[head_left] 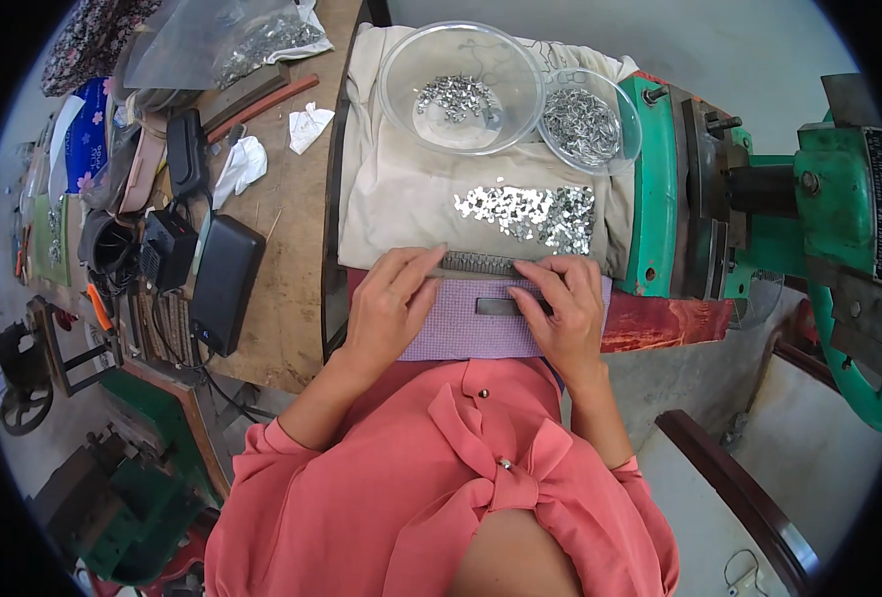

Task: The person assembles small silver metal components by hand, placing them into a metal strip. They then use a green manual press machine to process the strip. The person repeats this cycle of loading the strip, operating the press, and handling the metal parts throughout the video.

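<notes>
Strip (479, 263) sits clasped between left hand (386, 306) and right hand (571, 310), fingertips (526, 269) hiding its ends

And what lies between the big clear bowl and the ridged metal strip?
In the head view, small shiny metal pieces lie spread on beige cloth between the bowl and the strip.

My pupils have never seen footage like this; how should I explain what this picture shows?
There is no robot: these are a person's bare hands, seen from a head-worn fisheye camera looking down, so straight edges bend. The left hand and right hand have fingertips at opposite ends of a ribbed metal strip; how firmly is unclear. A flat dark bar lies on purple cloth near the right thumb. Beyond, small shiny pieces lie on pale cloth, below two clear bowls of metal bits.
</notes>
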Available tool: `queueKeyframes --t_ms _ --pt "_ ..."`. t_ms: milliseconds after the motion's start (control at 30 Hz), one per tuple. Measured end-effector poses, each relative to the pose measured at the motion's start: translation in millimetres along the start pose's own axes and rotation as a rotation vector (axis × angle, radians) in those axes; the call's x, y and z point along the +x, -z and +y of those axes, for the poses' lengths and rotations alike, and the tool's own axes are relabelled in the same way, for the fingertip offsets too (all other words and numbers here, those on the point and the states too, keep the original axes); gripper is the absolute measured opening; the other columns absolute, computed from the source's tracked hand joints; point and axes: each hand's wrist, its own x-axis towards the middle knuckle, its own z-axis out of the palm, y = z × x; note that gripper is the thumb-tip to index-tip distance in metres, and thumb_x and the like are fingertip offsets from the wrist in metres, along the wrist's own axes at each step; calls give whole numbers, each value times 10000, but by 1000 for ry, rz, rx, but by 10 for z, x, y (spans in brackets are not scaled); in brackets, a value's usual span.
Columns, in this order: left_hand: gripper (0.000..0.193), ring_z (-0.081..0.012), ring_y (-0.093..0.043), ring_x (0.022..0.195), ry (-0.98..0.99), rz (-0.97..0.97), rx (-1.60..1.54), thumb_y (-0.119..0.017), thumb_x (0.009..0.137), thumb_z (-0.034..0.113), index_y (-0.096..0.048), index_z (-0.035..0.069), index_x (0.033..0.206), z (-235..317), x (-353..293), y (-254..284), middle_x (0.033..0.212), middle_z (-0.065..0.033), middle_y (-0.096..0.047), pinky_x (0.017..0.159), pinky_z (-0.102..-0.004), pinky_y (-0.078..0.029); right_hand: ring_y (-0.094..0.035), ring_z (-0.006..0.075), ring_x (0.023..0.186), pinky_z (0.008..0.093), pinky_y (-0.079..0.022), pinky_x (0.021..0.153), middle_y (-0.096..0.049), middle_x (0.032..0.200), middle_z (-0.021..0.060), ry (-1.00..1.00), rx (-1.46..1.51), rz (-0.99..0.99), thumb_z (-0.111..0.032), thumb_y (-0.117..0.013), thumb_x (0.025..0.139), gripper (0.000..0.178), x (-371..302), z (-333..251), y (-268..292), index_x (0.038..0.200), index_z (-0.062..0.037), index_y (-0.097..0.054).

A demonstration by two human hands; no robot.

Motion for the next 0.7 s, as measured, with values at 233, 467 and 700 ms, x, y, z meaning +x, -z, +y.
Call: queueKeyframes --t_ms 233,467,700 --pt "350 -161 -644 828 199 1 -199 -687 819 -73 -671 2 1160 11 -1 22 1057 -109 -627 711 -270 -528 -558 293 970 413 -454 842 -593 999 72 72 13 -138 -152 -814 727 405 194 -15 -109 1108 -89 -695" --pt "294 -153 -638 802 253 3 -235 -686 815 -70 -693 -6 1102 12 19 33 1040 -113 -630 701 -269 -519 -565 267 940 400 -445 814 -594 980 49 74 10 -213 -144 -798 744 353 238 -1 -183 1079 -93 -699" --pt "234 -141 -638 785 299 -61 -231 -665 858 -29 -703 -10 1088 4 78 101 988 -96 -652 700 -266 -517 -569 259 905 392 -443 792 -593 948 46 102 16 -204 -136 -792 749 322 260 7 -189 1053 -85 -697"
